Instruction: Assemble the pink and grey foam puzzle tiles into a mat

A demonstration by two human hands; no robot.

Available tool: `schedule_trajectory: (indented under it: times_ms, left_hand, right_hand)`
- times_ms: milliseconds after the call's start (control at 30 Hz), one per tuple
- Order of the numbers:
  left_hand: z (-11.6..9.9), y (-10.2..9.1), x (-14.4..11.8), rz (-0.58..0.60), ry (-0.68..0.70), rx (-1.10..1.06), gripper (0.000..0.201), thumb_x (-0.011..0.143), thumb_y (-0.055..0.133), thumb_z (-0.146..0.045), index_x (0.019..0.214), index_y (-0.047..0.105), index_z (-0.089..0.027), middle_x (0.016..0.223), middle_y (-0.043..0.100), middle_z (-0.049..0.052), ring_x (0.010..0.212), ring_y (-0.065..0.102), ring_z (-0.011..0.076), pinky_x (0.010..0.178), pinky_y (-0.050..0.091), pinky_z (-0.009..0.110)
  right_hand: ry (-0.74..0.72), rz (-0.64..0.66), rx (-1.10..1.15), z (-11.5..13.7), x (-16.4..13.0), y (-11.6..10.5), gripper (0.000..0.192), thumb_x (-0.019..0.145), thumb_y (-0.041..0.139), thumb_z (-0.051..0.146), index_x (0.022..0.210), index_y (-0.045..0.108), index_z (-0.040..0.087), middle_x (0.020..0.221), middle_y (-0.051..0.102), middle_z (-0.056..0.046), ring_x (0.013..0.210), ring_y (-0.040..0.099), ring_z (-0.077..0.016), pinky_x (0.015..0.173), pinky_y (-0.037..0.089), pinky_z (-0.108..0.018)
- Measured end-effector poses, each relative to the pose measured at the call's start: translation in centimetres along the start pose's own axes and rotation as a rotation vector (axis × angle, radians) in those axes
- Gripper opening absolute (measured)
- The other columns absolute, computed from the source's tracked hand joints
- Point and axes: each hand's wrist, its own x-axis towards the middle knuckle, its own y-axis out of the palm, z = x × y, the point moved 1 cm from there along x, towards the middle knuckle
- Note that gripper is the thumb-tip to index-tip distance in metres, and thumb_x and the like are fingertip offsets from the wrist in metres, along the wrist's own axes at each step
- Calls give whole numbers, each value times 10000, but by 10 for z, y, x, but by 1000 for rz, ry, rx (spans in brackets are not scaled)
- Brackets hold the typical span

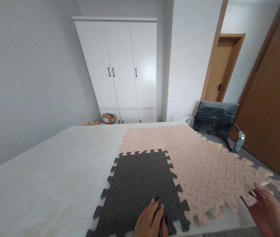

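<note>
The left hand [150, 220] is pressing flat on the dark grey foam tile [140, 191], fingers together and stretched out, palm down near the tile's near edge; that grip is closing on nothing, just weighing the tile down on the pale surface [56, 177]. Taking the grey tile as the landmark: the pink tiles [199, 164] are lying locked against its far edge and its right edge, teeth meshing along both seams, so the whole mat is spreading away from the grey tile toward the far right, with its outer corner running out past the surface's edge.

The right hand [270, 214] is sitting well to the right of the grey tile, at the near right rim of the pink sheet, fingertips reaching up to the toothed edge. It is looking half open, fingers loosely curled, and it seems to be touching or pinching the pink border, though the frame is cutting the hand off and I cannot tell whether it is really gripping.

So the pink sheet is lying up and left of the right grip, and the right hand is clearly the nearer one to that loose edge. The mat's long axis is running from the grey tile's near left corner diagonally toward the office chair [216, 121] beyond the surface
</note>
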Motion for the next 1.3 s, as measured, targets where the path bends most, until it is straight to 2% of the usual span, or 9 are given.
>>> schedule_trajectory:
  times_ms: [100,200,300,400,700,833,1033,1167,1300]
  left_hand:
    - [0,0,-2,0,-5,-28,320,781,480,-134,1023,656,-246,1017,713,10,963,663,134,838,537,217]
    - [0,1,-3,-18,-27,-54,306,786,494,-152,1028,653,-251,1015,713,5,965,662,133,844,536,218]
    - [-2,1,-2,-30,-53,-66,298,785,492,-153,1011,655,-257,1005,713,2,952,666,130,843,538,219]
    - [-3,1,-2,-31,-62,-71,309,783,478,-141,1007,657,-257,1003,712,4,948,666,133,839,543,230]
    - [-4,1,-5,-1,-67,-42,314,770,491,-145,1014,650,-261,1006,710,7,940,669,150,825,551,255]
    - [-4,2,-11,32,-84,-17,284,774,475,-165,988,648,-235,983,713,42,915,674,180,820,559,303]
    - [-5,4,-13,23,-31,27,314,801,424,-140,1015,637,-225,1054,696,55,1007,644,179,833,547,308]
    - [-5,5,-11,23,-80,-23,344,810,441,-178,1092,624,-253,1088,687,14,1002,645,166,840,541,304]
    - [-5,3,-8,-1,-87,-49,353,797,459,-157,1089,628,-261,1085,690,-3,1002,644,153,841,538,284]
  right_hand:
    - [214,-63,392,33,1,24,234,749,607,456,769,508,245,851,662,-64,824,654,-265,799,523,-454]
    - [79,-5,468,72,-5,49,348,750,609,421,1045,561,244,1121,628,-74,992,618,-270,860,503,-444]
    - [-74,46,406,103,-17,72,550,775,599,403,1286,445,267,1238,577,-66,1071,580,-253,817,523,-384]
    - [-140,150,331,124,-32,93,654,799,595,405,1378,325,266,1261,554,-89,1042,589,-239,758,538,-346]
    - [-546,471,5,171,-77,141,685,823,566,345,1429,253,282,1466,344,-62,1317,359,-280,1062,355,-501]
    - [-681,649,-134,167,-94,147,833,792,602,375,1469,126,277,1495,296,-84,1346,312,-315,1053,357,-540]
    - [-792,552,-282,115,-108,144,947,749,637,373,1483,55,235,1514,221,-147,1347,282,-384,1027,337,-622]
    - [-744,463,-373,80,-110,144,770,826,522,278,1478,117,223,1475,325,-131,1318,367,-308,1006,426,-505]
    - [-620,393,-336,71,-102,134,535,875,467,324,1384,364,193,1313,537,-127,1191,522,-265,916,506,-400]
